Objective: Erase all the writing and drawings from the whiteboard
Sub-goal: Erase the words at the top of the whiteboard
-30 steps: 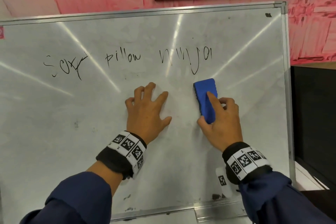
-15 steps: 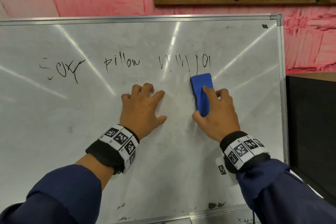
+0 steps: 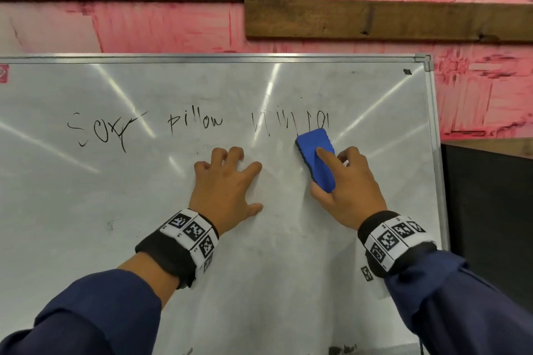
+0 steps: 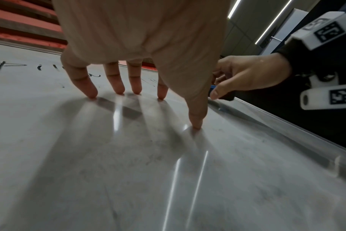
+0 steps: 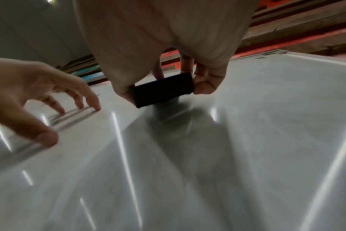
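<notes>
A whiteboard with a metal frame bears black writing in one row: "soft", "pillow" and a scrawled third word. My right hand grips a blue eraser by its sides, forefinger laid along its back, and presses it to the board just under the right end of the third word. In the right wrist view the eraser shows dark between thumb and fingers. My left hand is spread, its fingertips propped on the board below the writing.
Pink wall with dark wooden planks above the board. A black cabinet stands right of the board's frame. A small coded tag sticks on the board near my right wrist. Smudges mark the board's lower edge.
My right hand has slid the eraser up the board to the bottom of the third word, wiping away that word's long tail. The left hand has followed slightly upward, still propped on the board.
</notes>
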The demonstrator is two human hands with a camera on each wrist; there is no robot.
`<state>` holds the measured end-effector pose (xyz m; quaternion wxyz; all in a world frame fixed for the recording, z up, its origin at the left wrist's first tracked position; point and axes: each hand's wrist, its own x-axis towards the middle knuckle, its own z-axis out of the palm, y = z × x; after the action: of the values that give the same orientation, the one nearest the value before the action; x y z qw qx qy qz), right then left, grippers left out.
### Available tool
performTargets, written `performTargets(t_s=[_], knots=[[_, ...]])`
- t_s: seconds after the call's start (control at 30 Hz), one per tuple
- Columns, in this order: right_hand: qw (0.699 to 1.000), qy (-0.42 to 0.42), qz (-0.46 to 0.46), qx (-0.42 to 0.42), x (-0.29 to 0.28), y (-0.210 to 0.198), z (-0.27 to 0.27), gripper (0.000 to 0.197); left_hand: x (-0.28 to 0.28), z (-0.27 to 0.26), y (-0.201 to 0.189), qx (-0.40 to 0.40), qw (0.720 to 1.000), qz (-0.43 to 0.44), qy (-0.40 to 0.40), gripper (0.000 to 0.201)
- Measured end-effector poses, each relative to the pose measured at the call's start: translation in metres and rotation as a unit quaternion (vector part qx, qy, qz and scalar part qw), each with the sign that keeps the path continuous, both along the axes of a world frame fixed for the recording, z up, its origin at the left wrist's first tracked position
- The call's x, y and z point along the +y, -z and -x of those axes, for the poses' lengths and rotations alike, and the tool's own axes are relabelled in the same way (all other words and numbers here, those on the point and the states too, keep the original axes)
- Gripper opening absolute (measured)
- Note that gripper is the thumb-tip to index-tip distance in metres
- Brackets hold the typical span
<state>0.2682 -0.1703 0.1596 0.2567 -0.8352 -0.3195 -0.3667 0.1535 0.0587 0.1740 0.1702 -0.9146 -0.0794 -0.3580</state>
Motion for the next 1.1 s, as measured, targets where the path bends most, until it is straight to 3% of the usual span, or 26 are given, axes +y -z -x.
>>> performTargets(t_s=[0.1, 0.3, 0.53, 0.73, 0.97, 1.1], knots=[[1.0, -0.009, -0.015, 0.007, 0.005, -0.011, 0.0, 0.066, -0.001, 0.0, -0.006, 0.021, 1.0, -0.004, -0.007, 0.072], [1.0, -0.024, -0.001, 0.015, 0.005, 0.01, 0.008, 0.064, -0.002, -0.001, -0.017, 0.041, 0.999, -0.008, -0.009, 0.072], [0.999, -0.006, -0.04, -0.005, 0.013, -0.028, -0.003, 0.058, -0.003, -0.002, -0.019, 0.045, 0.999, -0.006, -0.009, 0.071], [1.0, -0.015, -0.006, 0.0, 0.006, 0.005, 0.006, 0.06, -0.003, -0.002, -0.019, 0.043, 0.999, -0.012, -0.01, 0.071], [0.998, 0.014, -0.06, -0.019, 0.005, -0.046, -0.018, 0.063, -0.001, -0.002, -0.015, 0.028, 1.0, -0.012, 0.0, 0.07], [0.997, -0.012, -0.076, -0.01, 0.002, -0.025, -0.016, 0.065, 0.001, -0.002, -0.012, 0.02, 1.0, -0.015, 0.003, 0.07]])
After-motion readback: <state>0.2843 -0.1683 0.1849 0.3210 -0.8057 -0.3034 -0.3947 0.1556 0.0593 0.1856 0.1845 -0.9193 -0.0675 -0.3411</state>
